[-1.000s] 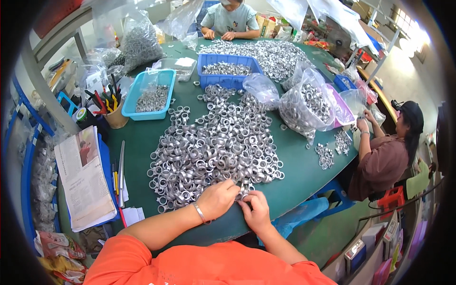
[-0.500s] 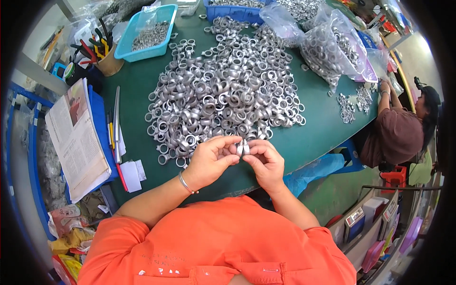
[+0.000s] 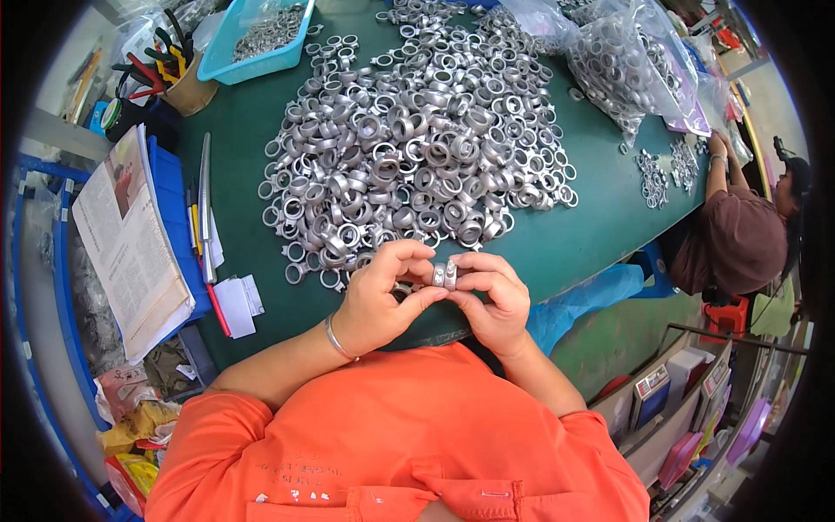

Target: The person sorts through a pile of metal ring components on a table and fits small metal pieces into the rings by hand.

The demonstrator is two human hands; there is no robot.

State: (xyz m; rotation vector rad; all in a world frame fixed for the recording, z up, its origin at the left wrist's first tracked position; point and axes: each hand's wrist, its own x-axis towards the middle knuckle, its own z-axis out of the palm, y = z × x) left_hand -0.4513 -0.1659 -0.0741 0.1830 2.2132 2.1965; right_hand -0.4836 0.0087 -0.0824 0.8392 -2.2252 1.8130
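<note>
Two silvery metal rings stand side by side between my fingertips, just in front of a wide heap of similar rings (image 3: 409, 130). My left hand (image 3: 383, 280) pinches the left ring (image 3: 439, 275) between thumb and fingers. The right ring (image 3: 450, 273) is in the fingertips of my right hand (image 3: 496, 297), touching or nearly touching its neighbour. Small raised parts show on the rings' outer faces; their detail is too fine to make out. Both hands are above the near part of the green table (image 3: 252, 196).
To the left are a newspaper (image 3: 130, 235), a tapered metal rod (image 3: 206, 187), paper slips (image 3: 237, 306) and a tool pot (image 3: 190, 91). A turquoise tray (image 3: 259, 68) and bagged rings (image 3: 622, 74) stand farther back. Another person (image 3: 739, 230) sits at the right edge.
The rings have turned in my fingers, so their outer faces now show more. My view has shifted slightly, and both hands still hold the rings close together.
</note>
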